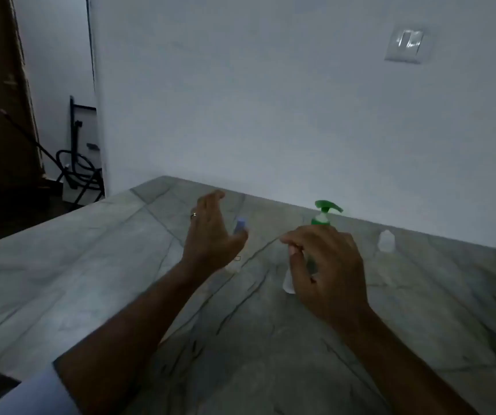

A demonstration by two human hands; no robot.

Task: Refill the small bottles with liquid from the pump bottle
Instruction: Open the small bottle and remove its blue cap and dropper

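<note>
A pump bottle (324, 214) with a green pump head stands on the marble counter (91, 265), its body mostly hidden behind my right hand (327, 265). The right hand hovers with fingers loosely curled just in front of the pump bottle and over a small white bottle (288, 284); whether it touches either is unclear. My left hand (211, 235) is spread with straight fingers next to a small bottle with a blue cap (240, 226), largely hidden behind the palm. Another small white bottle (386, 241) stands apart at the right.
A white wall (270, 115) rises right behind the counter, with a light switch (407, 44) high on the right. The counter's left edge drops to a dark floor area with a hose and a metal frame (76, 172).
</note>
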